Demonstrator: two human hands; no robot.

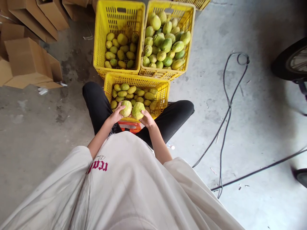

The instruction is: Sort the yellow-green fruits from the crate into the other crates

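Note:
My left hand (117,114) is closed round a pale yellow-green papaya (126,108). A second, more ribbed papaya (138,111) is in my right hand (147,118), with the thumb on its side. The two fruits are held side by side, close together, over the near edge of a yellow plastic crate (136,76). Several smaller yellow-green papayas (131,89) lie inside that crate, partly hidden by my hands and the held fruit.
Behind stand two more yellow crates: the left crate (96,60) holds smaller fruit, the right crate (192,19) larger greenish fruit. Cardboard boxes (28,60) lie at the left. Black cable (230,105) loops over the concrete floor, near a wheel (291,60). Something orange (129,126) shows between my legs.

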